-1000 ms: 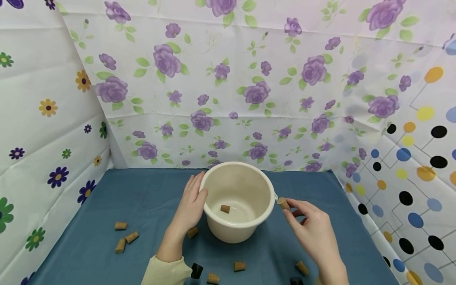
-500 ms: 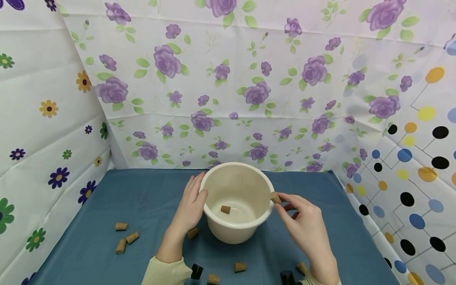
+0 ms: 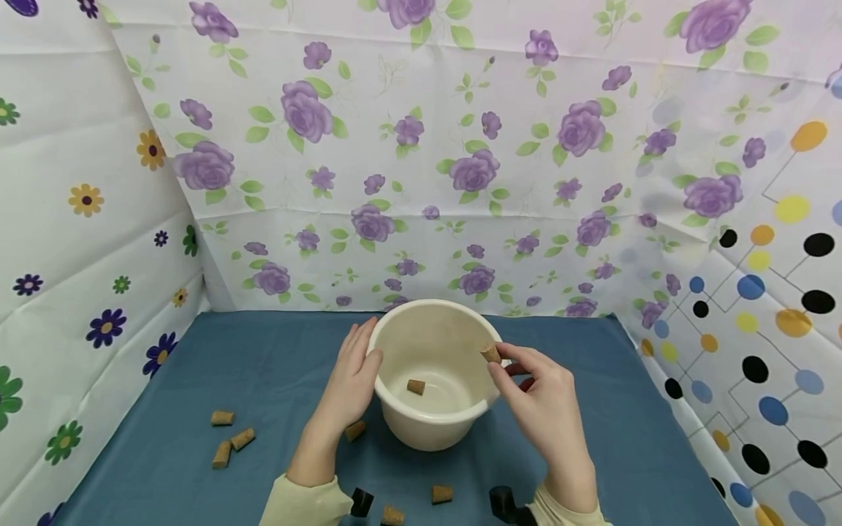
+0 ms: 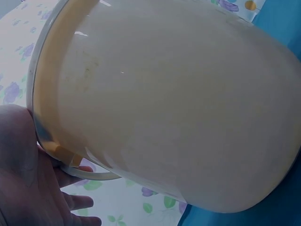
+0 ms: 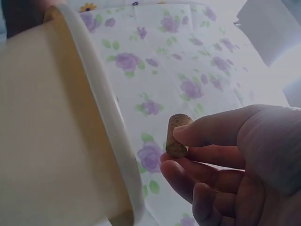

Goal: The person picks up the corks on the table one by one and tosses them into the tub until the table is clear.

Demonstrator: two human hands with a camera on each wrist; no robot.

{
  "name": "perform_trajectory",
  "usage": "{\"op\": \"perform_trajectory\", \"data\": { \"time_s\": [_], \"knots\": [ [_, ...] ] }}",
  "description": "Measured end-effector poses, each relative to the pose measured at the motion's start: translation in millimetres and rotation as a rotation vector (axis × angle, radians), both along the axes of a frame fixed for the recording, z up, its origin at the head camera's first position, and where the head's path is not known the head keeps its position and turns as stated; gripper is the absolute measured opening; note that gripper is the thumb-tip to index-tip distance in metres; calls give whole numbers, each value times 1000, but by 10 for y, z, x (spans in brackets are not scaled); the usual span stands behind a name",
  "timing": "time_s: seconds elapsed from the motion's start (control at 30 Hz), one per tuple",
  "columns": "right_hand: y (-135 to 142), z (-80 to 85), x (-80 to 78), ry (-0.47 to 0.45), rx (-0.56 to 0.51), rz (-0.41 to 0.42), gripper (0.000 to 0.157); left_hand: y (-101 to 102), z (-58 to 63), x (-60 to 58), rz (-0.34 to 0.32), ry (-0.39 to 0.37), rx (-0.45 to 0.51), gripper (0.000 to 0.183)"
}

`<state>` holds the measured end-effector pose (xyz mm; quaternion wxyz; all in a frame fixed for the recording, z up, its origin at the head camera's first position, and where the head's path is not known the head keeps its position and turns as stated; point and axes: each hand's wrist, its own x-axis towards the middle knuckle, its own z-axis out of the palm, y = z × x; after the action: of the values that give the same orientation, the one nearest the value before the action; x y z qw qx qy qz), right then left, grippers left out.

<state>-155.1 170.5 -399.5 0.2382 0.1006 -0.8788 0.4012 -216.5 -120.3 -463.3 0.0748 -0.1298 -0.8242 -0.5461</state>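
Observation:
A cream plastic bucket (image 3: 427, 431) stands on the blue cloth, with one cork (image 3: 416, 387) lying inside on its bottom. My left hand (image 3: 349, 380) rests against the bucket's left side at the rim, its fingers straight; the left wrist view shows those fingers beside the bucket's handle (image 4: 101, 176). Between thumb and fingertips, my right hand (image 3: 542, 391) pinches another cork (image 5: 178, 135). In the head view this held cork overlaps the right part of the bucket's opening, and the right wrist view has it above rim level.
Three corks (image 3: 222, 418) lie together at the left. Others sit near the bucket: a cork (image 3: 355, 430) beside the left wrist, a cork (image 3: 441, 494) in front and a cork (image 3: 392, 516) at the near edge. Patterned cloth walls (image 3: 408, 183) enclose the table (image 3: 164, 409).
My right hand has moved left with the pinched cork, from outside the bucket's right rim to over its opening. My left hand has stayed on the bucket.

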Motion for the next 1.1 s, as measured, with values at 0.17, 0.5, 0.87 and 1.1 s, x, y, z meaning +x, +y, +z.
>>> {"op": "perform_trajectory", "data": {
  "time_s": [0.17, 0.5, 0.87, 1.1],
  "knots": [
    [-59, -6, -10, -18, -19, 22, 29, 12, -3, 6, -3, -5, -2, 59],
    [-88, -31, -29, -7, -23, 45, 28, -6, 9, -2, 1, -5, -7, 59],
    [-102, -31, -30, -32, -20, 57, 28, -15, -2, 17, 2, 0, -2, 59],
    [-107, -33, -27, -29, -12, 58, 28, 0, -12, 5, 3, 7, -4, 59]
  ]
}}
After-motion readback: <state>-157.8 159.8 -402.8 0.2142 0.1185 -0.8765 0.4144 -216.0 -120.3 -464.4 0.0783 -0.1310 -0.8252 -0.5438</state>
